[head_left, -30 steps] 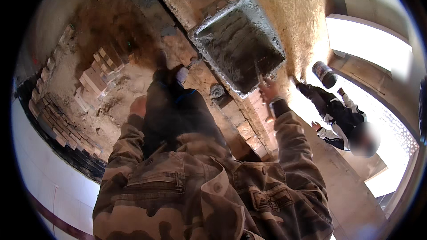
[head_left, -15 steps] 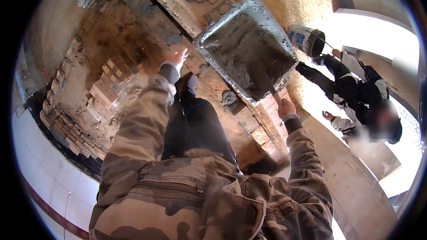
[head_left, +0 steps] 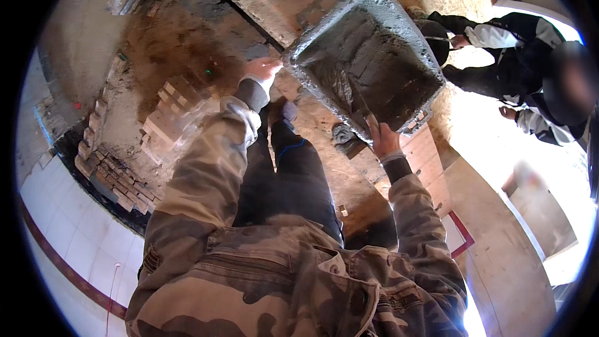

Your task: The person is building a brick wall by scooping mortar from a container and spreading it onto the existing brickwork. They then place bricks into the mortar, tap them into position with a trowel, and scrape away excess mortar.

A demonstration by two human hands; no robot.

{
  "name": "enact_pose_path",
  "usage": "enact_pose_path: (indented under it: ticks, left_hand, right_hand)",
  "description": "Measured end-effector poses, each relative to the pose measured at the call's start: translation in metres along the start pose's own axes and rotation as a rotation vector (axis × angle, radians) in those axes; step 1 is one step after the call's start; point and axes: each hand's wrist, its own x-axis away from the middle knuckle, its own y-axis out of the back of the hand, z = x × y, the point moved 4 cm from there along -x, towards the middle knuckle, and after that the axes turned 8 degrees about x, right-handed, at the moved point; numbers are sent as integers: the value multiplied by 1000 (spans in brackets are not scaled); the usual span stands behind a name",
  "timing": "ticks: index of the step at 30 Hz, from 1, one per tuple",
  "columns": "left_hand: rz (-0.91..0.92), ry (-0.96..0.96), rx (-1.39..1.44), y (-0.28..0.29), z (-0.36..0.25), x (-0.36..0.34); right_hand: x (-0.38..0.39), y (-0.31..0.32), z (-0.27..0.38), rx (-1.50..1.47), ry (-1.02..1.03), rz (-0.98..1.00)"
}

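Note:
A grey, mortar-caked tub stands ahead of me, with wet mortar spread over its inside. My left hand is at the tub's left corner, its fingers closed against the rim. Over the near edge, my right hand grips a trowel by the handle. The trowel's blade dips into the tub and is partly lost against the grey mortar.
Beyond the tub on the right, a co-worker bends with one hand near a dark bucket. Stacked bricks lie on the left, with a low brick row beside the tiled wall. Near the tub lies a mortar-smeared lump.
My left hand has reached the tub's corner and its fingers have closed in. My right hand has drawn the trowel toward the near edge. The co-worker has bent closer to the bucket.

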Motion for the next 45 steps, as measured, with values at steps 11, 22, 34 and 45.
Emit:
enact_pose_path:
  ticks: [11,22,34,45]
  left_hand:
    - [-17,59,25,-11,-33,27]
    - [89,248,324,-15,-49,36]
    - [-49,46,-148,97,71,108]
    - [295,342,-1044,183,194,216]
  right_hand:
    - [-67,-13,37,60,35,-36]
    - [-77,-5,27,-186,-43,165]
    - [-80,-11,9,-554,-48,373]
    - [78,-55,94,-449,-62,129]
